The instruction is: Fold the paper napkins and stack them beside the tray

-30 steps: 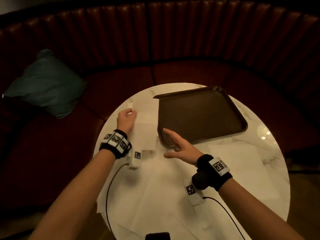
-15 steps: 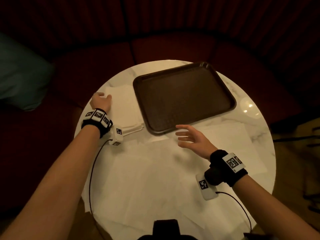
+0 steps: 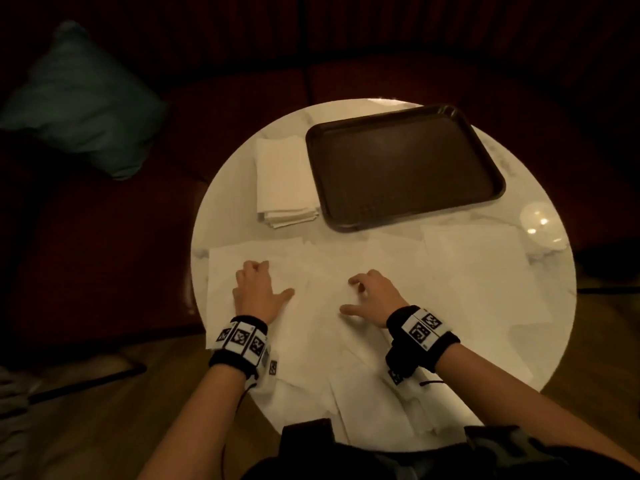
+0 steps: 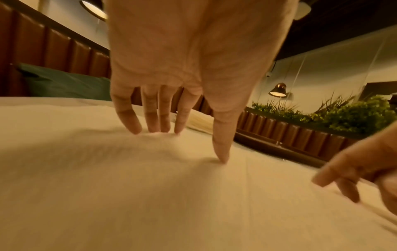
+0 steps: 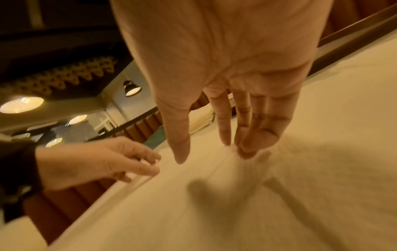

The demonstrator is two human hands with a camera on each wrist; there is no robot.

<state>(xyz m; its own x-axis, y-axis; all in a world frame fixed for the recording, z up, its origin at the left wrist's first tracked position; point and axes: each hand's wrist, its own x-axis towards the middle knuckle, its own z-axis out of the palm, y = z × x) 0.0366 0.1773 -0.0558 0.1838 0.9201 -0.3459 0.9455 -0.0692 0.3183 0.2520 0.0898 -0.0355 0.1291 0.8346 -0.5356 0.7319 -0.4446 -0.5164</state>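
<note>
Several unfolded white paper napkins [image 3: 346,271] lie spread over the near half of the round marble table [image 3: 221,209]. My left hand [image 3: 258,289] rests on the leftmost napkin [image 4: 107,186], fingertips [image 4: 154,129] and thumb touching the paper. My right hand [image 3: 374,296] sits on a napkin [image 5: 279,186] near the middle, its fingertips [image 5: 247,152] down on the sheet. Neither hand pinches anything. A stack of folded napkins [image 3: 284,181] lies left of the dark brown tray [image 3: 401,168], which holds nothing.
A dark red curved bench wraps round the table, with a teal cushion [image 3: 79,98] on its left. A small clear round object [image 3: 542,226] sits at the table's right edge. Wooden floor shows at lower left.
My left hand has left the folded stack and come back onto the leftmost flat napkin. My right hand has dropped from hovering near the tray onto a napkin. The head view shifted.
</note>
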